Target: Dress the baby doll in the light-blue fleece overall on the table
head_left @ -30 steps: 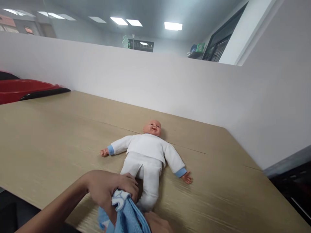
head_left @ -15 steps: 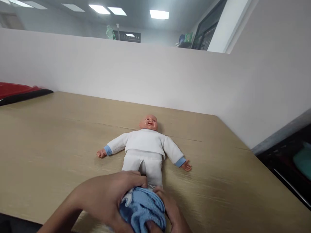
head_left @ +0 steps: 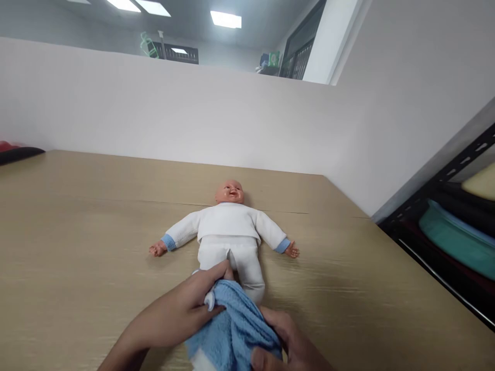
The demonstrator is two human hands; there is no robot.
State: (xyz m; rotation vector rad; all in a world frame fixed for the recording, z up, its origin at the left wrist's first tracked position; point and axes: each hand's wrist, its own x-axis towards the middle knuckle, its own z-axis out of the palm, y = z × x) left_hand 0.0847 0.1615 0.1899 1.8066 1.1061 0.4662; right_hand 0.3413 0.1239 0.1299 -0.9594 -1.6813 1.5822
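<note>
Blue cloth [head_left: 235,319], bunched into a ring between the hands half a second ago, now hangs looser and longer toward the bottom of the view; more of the doll's right-side leg [head_left: 250,273] shows, and the view has swung right. Doll [head_left: 228,221] on its back mid-tabletop [head_left: 96,257], arms spread, head toward the far edge along the wall [head_left: 174,113]. Long axis runs from the far edge down toward the wearer, so the legs point straight at the grip. Cloth lies at the doll's lower end, on the wearer's side. Left hand [head_left: 181,309] pinches the cloth's upper rim, fingertips reaching between the doll's legs; it is the hand further up the body. Right hand [head_left: 292,342] closed on the cloth's lower right side, thumb on top, fingers just beside the visible leg's lower end. Other leg mostly covered; whether its foot sits inside the cloth, cannot say from this angle. Black rack [head_left: 444,172] with a teal item [head_left: 456,237] beyond the tabletop's right edge.
</note>
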